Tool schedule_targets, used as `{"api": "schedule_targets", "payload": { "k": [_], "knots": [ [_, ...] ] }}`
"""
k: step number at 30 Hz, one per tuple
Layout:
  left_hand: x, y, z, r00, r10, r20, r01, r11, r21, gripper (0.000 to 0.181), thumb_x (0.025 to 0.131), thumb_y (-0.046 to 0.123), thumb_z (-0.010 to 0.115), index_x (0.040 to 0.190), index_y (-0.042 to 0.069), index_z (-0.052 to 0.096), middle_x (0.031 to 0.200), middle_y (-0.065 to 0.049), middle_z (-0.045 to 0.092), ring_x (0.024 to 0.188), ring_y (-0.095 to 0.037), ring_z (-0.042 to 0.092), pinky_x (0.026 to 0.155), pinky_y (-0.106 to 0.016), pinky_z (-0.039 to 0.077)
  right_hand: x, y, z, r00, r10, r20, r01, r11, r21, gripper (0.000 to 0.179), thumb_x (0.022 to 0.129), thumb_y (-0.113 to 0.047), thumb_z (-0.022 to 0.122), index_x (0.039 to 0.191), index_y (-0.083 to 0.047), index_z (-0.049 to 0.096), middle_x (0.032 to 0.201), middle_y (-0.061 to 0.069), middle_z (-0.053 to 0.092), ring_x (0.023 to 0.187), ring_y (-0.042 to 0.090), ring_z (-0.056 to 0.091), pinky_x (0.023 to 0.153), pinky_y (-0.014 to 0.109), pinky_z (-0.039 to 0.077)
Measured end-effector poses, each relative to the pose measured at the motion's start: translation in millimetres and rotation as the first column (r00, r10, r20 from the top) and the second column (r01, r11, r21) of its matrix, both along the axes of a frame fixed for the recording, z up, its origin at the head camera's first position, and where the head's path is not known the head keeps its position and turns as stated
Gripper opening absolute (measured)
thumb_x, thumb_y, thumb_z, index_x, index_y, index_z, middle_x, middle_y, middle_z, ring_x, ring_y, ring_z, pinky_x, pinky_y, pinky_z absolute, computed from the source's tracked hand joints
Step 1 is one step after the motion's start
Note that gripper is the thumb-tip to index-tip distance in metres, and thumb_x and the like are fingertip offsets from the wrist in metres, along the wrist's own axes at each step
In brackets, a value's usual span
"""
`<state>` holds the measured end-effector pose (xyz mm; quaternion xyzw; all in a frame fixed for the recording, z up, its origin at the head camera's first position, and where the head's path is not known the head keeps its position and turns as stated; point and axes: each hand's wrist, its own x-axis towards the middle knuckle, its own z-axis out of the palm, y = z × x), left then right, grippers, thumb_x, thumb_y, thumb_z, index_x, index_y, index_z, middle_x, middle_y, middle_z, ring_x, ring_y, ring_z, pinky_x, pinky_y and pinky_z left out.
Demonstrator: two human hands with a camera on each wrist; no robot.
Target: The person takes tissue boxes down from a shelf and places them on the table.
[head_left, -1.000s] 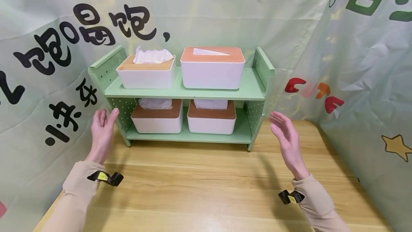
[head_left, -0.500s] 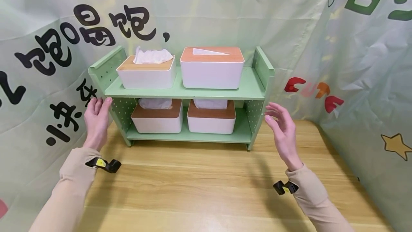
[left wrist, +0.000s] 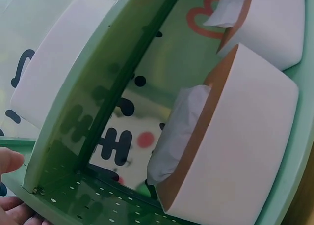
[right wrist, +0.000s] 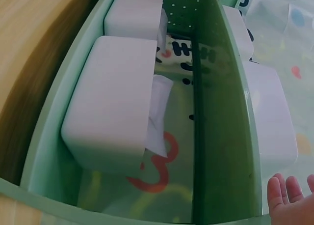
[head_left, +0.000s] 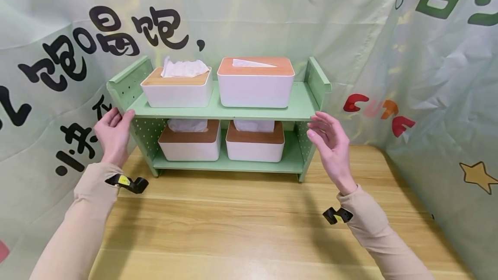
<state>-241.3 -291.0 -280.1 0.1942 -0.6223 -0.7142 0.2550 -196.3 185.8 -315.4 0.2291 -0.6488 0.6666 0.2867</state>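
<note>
A green two-tier shelf rack (head_left: 229,113) with perforated sides stands at the back of the table. White tissue boxes with wooden lids sit on both tiers: upper left (head_left: 177,94), upper right (head_left: 254,90), lower left (head_left: 189,150) and lower right (head_left: 254,149). My left hand (head_left: 114,137) is at the rack's left side panel, thumb by the front edge and fingers toward the outside. At the right side panel, my right hand (head_left: 330,144) has its palm facing inward and fingers relaxed. In the right wrist view, its fingertips (right wrist: 293,188) appear beside the rack's end.
The wood-grain table (head_left: 233,219) extends in front of the rack. A printed cloth backdrop (head_left: 241,20) hangs close behind it and along both sides. Both wrists carry small black cameras, left (head_left: 134,184) and right (head_left: 337,216).
Both hands have risen toward the rack's sides. The right hand has moved left to overlap the right panel's edge; the left has moved up along the left panel. Rack and boxes look unmoved.
</note>
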Motion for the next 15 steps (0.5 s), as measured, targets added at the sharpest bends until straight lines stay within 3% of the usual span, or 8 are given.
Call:
{"api": "schedule_targets", "payload": {
  "k": [4,13,15],
  "knots": [
    [-3.1,0.0,2.3,0.998,0.064,-0.013,-0.064,0.998,-0.007,0.056,0.088,0.016,0.076,0.141,0.014,0.058,0.148,-0.008,0.057,0.126,-0.008,0.06,0.113,-0.022,0.044,-4.5,-4.3,6.7,1.0,0.012,0.007,-0.012,1.0,-0.009,0.047,0.093,0.01,0.06,0.138,0.013,0.046,0.126,0.016,0.061,0.114,0.022,0.062,0.102,0.022,0.051],
    [-8.0,-0.6,6.2,0.992,0.121,0.021,-0.12,0.992,-0.049,0.054,0.083,0.017,0.081,0.135,0.016,0.065,0.137,-0.004,0.066,0.114,-0.005,0.065,0.109,-0.021,0.048,-16.3,-15.4,26.1,0.998,-0.004,0.058,0.001,0.999,0.049,0.049,0.094,0.003,0.061,0.141,-0.003,0.049,0.127,-0.005,0.059,0.124,0.029,0.056,0.11,0.027,0.048],
    [-8.6,-1.5,5.6,0.99,0.139,0.023,-0.137,0.989,-0.062,0.053,0.082,0.017,0.081,0.133,0.015,0.066,0.125,0.001,0.072,0.108,-0.005,0.066,0.107,-0.021,0.048,-19.8,-18.0,31.3,0.997,-0.002,0.08,-0.002,0.999,0.054,0.051,0.094,0.003,0.061,0.143,-0.003,0.047,0.128,-0.006,0.057,0.125,0.024,0.056,0.113,0.03,0.046]
  ]
}}
